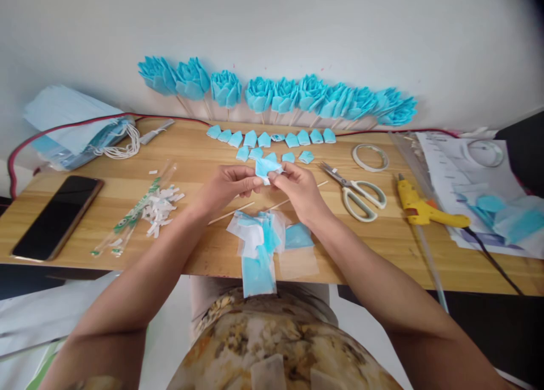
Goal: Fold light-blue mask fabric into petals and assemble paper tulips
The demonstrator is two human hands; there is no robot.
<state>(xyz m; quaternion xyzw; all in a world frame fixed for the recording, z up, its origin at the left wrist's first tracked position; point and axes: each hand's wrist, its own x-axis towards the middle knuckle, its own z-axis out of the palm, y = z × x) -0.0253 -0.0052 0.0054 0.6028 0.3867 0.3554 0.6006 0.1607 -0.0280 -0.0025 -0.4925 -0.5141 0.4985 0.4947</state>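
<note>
Between my two hands is a folded piece of blue and white mask fabric, held over the middle of the table. My left hand pinches its left side between thumb and fingers. On the other side, my right hand grips the lower right corner. Just beyond my fingers lie rows of small folded blue petals. Below my hands, cut blue and white fabric pieces overlap at the table's front edge, beside thin wooden sticks.
Blue fabric flowers on sticks lean along the wall. To the right are scissors, a tape roll and a yellow glue gun. At left lie a phone, white scraps and a mask stack.
</note>
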